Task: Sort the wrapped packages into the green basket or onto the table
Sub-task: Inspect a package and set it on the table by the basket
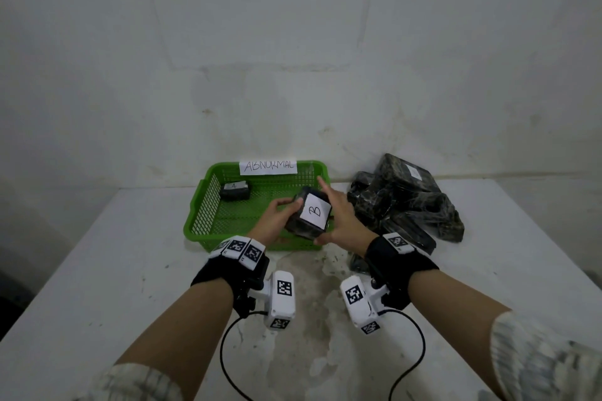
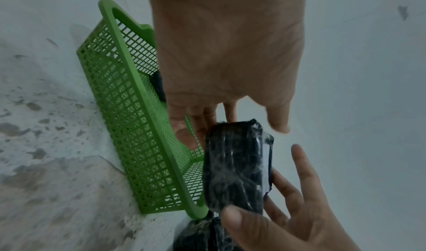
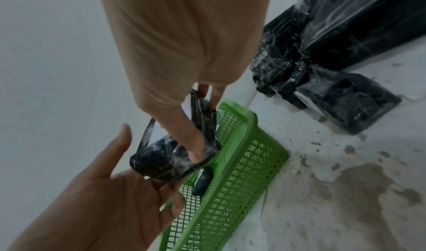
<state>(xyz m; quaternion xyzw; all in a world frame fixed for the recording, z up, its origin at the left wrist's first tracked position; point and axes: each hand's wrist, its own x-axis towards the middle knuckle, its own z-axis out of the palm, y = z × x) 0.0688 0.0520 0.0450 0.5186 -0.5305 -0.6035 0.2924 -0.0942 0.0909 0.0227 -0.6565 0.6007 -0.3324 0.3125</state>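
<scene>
Stained white table (image 1: pixel 97 286) against a blotchy, perhaps damp, wall (image 1: pixel 293 42)

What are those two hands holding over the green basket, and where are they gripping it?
A black wrapped package labelled B. The left hand grips its left end; the right hand pinches its right side, thumb at the near corner.

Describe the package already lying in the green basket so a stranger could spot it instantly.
Find the green basket with the ABNORMAL sign on its far rim. In its far-left corner lies a small dark wrapped package. Its white label reads A, unlike the B-labelled package held over the basket.
</scene>
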